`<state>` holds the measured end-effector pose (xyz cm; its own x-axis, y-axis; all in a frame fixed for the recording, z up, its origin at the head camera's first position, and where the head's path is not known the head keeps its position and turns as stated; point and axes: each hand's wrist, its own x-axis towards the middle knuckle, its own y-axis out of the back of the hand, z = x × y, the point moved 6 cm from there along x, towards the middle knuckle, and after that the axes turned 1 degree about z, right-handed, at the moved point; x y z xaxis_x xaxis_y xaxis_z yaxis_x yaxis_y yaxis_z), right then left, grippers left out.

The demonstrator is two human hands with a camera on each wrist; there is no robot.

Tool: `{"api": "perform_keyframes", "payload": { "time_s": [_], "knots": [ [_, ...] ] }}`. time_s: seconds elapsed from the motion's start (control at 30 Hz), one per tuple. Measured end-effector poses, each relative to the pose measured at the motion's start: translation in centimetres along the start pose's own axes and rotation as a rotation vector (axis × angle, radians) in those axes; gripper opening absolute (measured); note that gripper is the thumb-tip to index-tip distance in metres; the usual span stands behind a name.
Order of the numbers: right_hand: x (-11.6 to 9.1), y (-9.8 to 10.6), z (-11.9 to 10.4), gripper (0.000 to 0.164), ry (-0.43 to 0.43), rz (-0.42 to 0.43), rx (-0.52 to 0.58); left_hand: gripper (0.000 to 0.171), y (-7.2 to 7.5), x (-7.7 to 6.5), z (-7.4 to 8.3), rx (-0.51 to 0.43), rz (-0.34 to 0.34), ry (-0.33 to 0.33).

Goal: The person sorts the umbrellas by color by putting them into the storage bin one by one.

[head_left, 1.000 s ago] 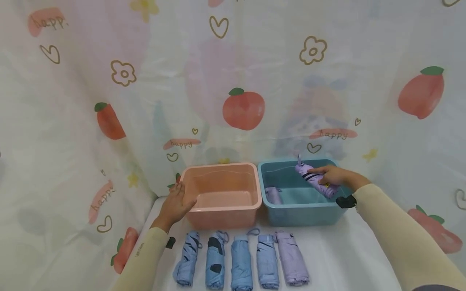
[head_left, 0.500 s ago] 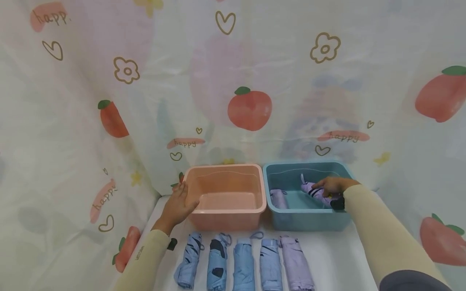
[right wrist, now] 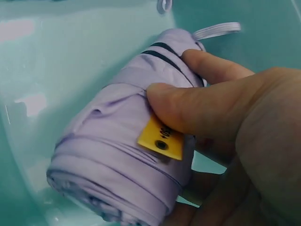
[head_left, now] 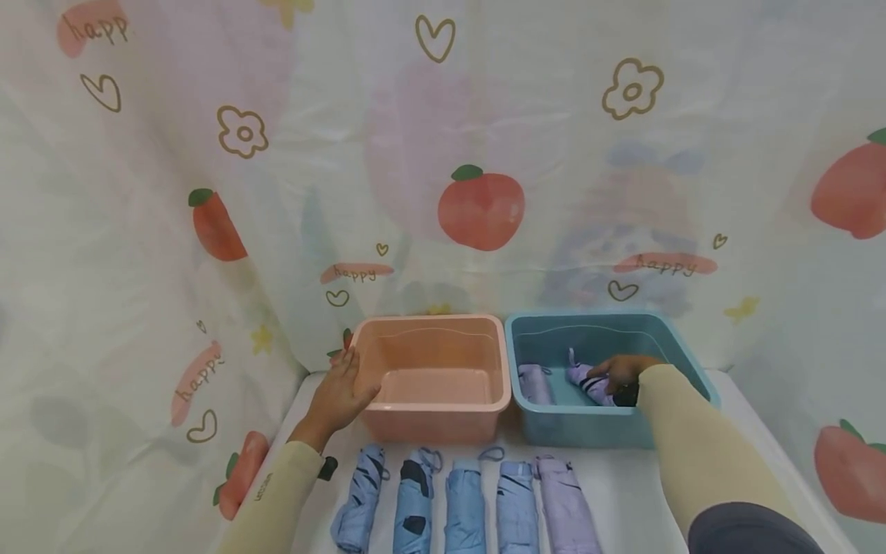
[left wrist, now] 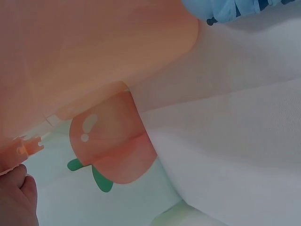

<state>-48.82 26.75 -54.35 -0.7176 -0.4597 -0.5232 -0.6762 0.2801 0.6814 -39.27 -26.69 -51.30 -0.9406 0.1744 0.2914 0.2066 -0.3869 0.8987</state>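
Note:
My right hand (head_left: 625, 372) is down inside the blue-green bin (head_left: 588, 428), gripping a folded lilac umbrella (right wrist: 113, 136) with black stripes, a yellow tag and a wrist loop. In the right wrist view the thumb presses its top side while the other fingers go round the far side. A second lilac umbrella (head_left: 536, 383) lies at the left of the same bin. At the peach bin (head_left: 432, 427), my left hand (head_left: 338, 400) rests on the left rim, fingers extended. Nothing lies inside the peach bin.
In front of the bins, a row of folded umbrellas lies on the white table: several blue ones, such as a plain blue umbrella (head_left: 465, 508), and a lilac umbrella (head_left: 569, 508) at the right end. A printed curtain (head_left: 415, 192) hangs close behind the bins.
My right hand has lowered the striped lilac umbrella from above the blue-green bin's rim down into the bin. My left hand stays at the peach bin. The head view has shifted slightly.

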Motion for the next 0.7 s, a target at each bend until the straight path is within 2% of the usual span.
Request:
{"api": "perform_keyframes", "payload": {
  "time_s": [0.07, 0.2, 0.37, 0.43, 0.6, 0.7],
  "knots": [
    [0.5, -0.4, 0.3, 0.056, 0.015, 0.000, -0.007, 0.087, 0.0, 0.0, 0.0, 0.000, 0.006, -0.006],
    [1.5, -0.8, 1.4, 0.056, -0.028, 0.034, 0.045, 0.089, -0.1, -0.1, -0.1, 0.010, 0.000, 0.000],
    [2.3, -1.3, 2.1, 0.052, -0.064, 0.035, 0.026, 0.088, -0.1, -0.1, -0.1, 0.006, -0.021, 0.012],
    [2.4, -1.5, 2.0, 0.058, -0.081, 0.016, 0.030, 0.088, -0.1, -0.1, 0.0, 0.007, -0.024, 0.010],
    [2.3, -2.3, 0.9, 0.088, -0.136, -0.069, 0.096, 0.086, -0.1, 0.1, -0.1, 0.007, -0.025, 0.012],
    [2.5, -2.7, -0.2, 0.097, -0.148, -0.109, 0.112, 0.085, -0.1, 0.1, -0.2, 0.002, -0.022, 0.012]
  ]
}}
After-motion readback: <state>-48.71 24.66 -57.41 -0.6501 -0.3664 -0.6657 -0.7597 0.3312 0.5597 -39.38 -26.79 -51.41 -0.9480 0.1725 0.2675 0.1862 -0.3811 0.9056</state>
